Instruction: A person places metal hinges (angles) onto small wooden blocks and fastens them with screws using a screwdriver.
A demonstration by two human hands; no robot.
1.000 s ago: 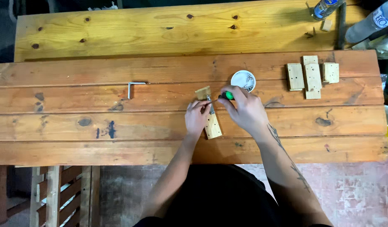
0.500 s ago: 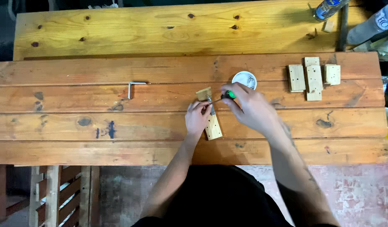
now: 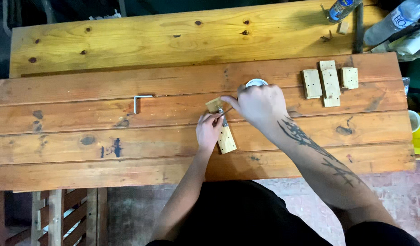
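Two hands meet near the middle of the workbench (image 3: 128,150), over a small pale wooden strip (image 3: 227,140). It is a short, light-coloured piece with a row of small dark holes along its face, lying at a slant, with a second small block (image 3: 214,104) of the same wood at its far end. The left hand (image 3: 209,130) pinches the strip's upper part between fingers and thumb. The right hand (image 3: 260,105) is closed around a thin metal tool (image 3: 222,114) (only its tip shows) that points at the join. Behind the right hand a white round lid (image 3: 256,82) peeks out. Toward the far right corner lie three more wooden pieces (image 3: 330,80); toward the left, a bent metal key (image 3: 140,101).
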